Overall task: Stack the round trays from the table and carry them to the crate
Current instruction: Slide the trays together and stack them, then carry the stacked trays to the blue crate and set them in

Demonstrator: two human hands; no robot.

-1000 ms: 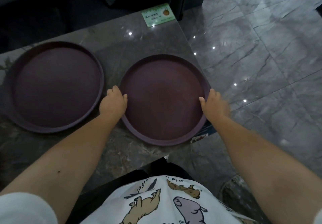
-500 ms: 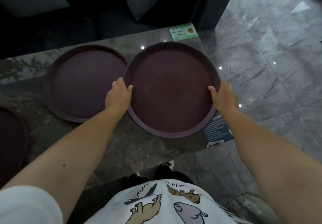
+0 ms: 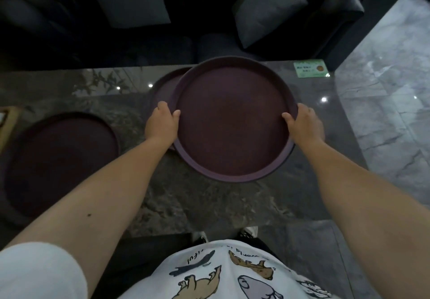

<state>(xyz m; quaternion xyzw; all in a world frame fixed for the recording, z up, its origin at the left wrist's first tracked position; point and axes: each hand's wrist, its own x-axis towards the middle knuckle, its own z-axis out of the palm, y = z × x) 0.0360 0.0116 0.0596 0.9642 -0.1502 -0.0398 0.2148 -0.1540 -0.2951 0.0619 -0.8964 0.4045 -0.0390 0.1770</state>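
head view shows the left hand point(image 3: 161, 125) and right hand point(image 3: 304, 124) each gripping opposite rims of a round dark purple plastic tray point(image 3: 235, 119), held over a second purple tray point(image 3: 164, 90) near the far edge of the grey marble table point(image 3: 209, 201). a third tray point(image 3: 58, 161) lies at the left edge. if it comes down off-centre, i think it may rest tilted and slide.

Your held tray point(image 3: 235, 122) covered most of the second tray point(image 3: 162, 91); a third tray point(image 3: 58, 159) blocked the table's point(image 3: 209, 205) left; its near edge lay free.
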